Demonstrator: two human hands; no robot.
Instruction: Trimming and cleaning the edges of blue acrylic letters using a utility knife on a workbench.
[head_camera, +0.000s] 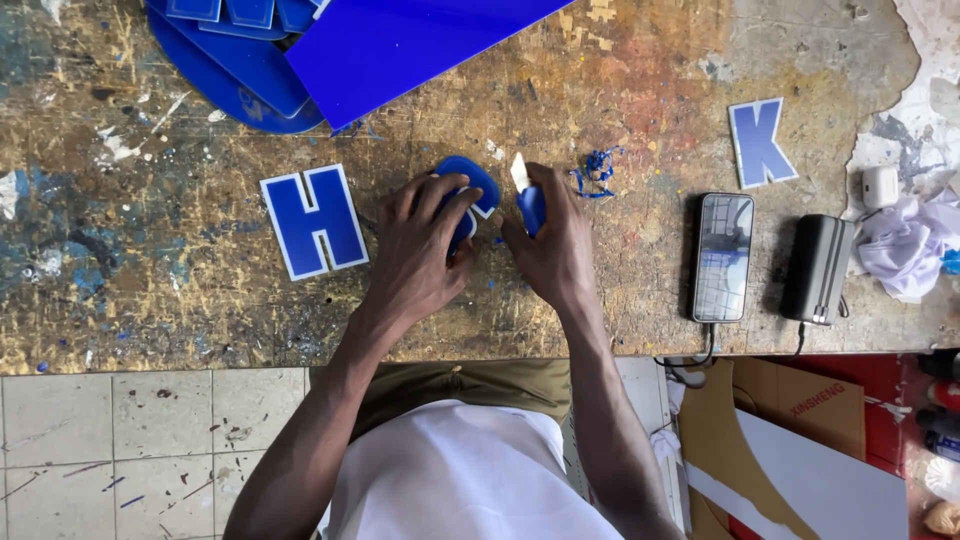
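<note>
Wood bench (640, 90), paint-stained and scarred, fills most of the head view; its near edge runs just above your lap. Tiled floor (150, 440) shows below it on your left.

Blue plastic sheet (400, 45) lies at the far edge, overlapping a stack of blue cut shapes (235, 85) on its left.

Blue letter with a white border (314, 221) lies flat just left of your left hand, not touching it. A second bordered letter, paler blue (760, 143), lies well off to your right.

Phone (722, 256) lies flat on the right, screen up, cable running off the near edge. Dark power bank (816, 268) sits just beside it, also cabled. Crumpled pale cloth (905, 245) and a small white charger block (880, 186) are at the far right.

Your left hand (420, 245) presses down on a rounded blue piece with a white border (470, 185), mid-bench; your fingers cover its near half, grip clamped on it.

Your right hand (555, 245) is closed around a blue-handled knife (528, 200), pale blade pointing away from you, right beside the piece. Can't tell if the blade touches it.

Blue shavings (597, 168) sit just right of the knife.
</note>
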